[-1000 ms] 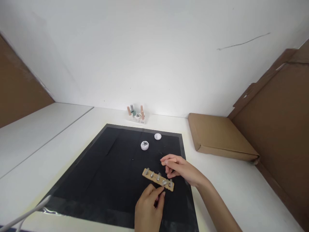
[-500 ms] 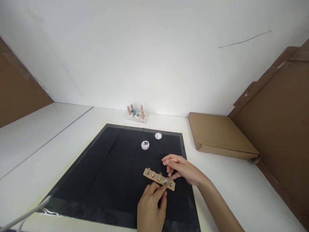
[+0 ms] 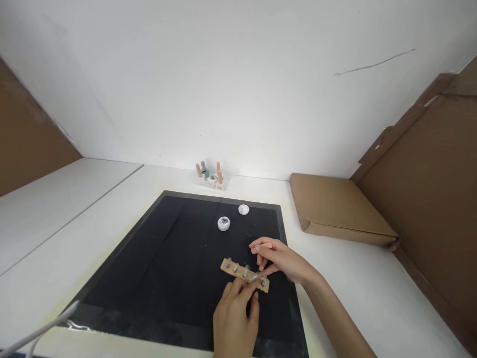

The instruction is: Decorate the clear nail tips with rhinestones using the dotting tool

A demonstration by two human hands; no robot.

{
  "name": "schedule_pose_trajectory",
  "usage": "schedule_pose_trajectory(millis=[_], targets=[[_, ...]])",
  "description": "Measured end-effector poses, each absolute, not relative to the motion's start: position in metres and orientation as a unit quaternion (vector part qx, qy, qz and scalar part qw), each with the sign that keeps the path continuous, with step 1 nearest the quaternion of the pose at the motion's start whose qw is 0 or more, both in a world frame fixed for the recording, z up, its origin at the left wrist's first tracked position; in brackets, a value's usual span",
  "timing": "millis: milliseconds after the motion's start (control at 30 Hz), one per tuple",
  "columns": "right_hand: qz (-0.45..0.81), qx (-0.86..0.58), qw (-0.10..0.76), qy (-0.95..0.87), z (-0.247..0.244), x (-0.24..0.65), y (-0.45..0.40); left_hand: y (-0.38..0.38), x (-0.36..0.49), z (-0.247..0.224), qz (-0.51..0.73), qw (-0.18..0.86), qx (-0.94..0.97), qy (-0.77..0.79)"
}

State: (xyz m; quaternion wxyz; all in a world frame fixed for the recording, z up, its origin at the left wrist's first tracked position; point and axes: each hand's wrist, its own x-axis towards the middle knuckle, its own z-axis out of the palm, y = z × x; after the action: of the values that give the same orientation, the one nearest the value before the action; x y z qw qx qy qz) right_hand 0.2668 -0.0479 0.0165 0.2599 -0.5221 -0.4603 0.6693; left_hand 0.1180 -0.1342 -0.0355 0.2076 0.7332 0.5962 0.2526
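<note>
A light wooden strip (image 3: 240, 271) lies slanted on the black mat, bearing a row of several nail tips (image 3: 246, 271) in clear and silver tones. My left hand (image 3: 236, 313) rests at the near edge of the strip, its index finger touching it near a tip at the right part; its fingers are apart. Over the strip's right end is my right hand (image 3: 278, 256), with thumb and index finger closed on a small peach-coloured object and a lower finger reaching to the tips. Farther back sit a small white jar (image 3: 223, 223) with silvery contents and a white lid (image 3: 243, 210).
Behind the black mat (image 3: 167, 268) stands a clear tray with several polish bottles (image 3: 219, 177). A flat cardboard box (image 3: 341, 206) lies at the right, beside a tall cardboard panel (image 3: 428, 174). A white cable (image 3: 44, 328) crosses the near left corner.
My left index finger has shifted slightly right and up along the strip. The right hand keeps nearly the same pose and hold.
</note>
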Motion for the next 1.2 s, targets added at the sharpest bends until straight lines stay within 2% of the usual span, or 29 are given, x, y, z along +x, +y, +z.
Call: schedule_pose_trajectory(millis=[367,767,1200], targets=[[0.662,-0.530,0.257,-0.463,0.019,0.265,-0.049,-0.137,0.131,-0.041,0.280,0.170,0.713,0.620],[0.656,-0.530,0.252,-0.474,0.015,0.266,-0.050,-0.130,0.139,-0.039,0.258,0.133,0.722,0.627],[0.650,-0.533,0.255,-0.478,0.018,0.261,-0.055,-0.136,0.140,-0.038,0.212,0.147,0.704,0.661]])
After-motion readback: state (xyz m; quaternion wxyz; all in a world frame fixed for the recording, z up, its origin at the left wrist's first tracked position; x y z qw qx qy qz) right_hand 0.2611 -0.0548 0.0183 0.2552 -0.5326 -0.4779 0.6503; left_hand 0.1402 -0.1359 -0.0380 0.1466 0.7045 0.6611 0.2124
